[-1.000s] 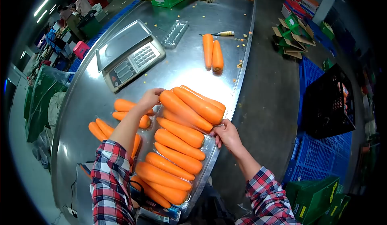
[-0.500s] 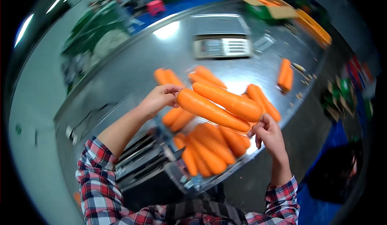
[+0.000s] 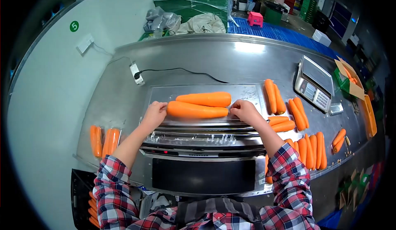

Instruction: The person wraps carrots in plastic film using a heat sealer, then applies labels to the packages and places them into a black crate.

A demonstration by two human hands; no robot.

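Carrots (image 3: 197, 110) between both hands (image 3: 156, 113) (forearms (image 3: 134, 142) angled inward)

Both arms extend forward, the bare left forearm (image 3: 134, 143) and right forearm (image 3: 270, 138) converging from spread elbows. The left hand (image 3: 156, 112) and right hand (image 3: 245, 110) face each other, backs uppermost, fingers curled in a pinch.

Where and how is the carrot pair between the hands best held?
Probably at both ends, left hand from the left and right hand from the right: the carrot pair is long and stretches lengthwise between them.
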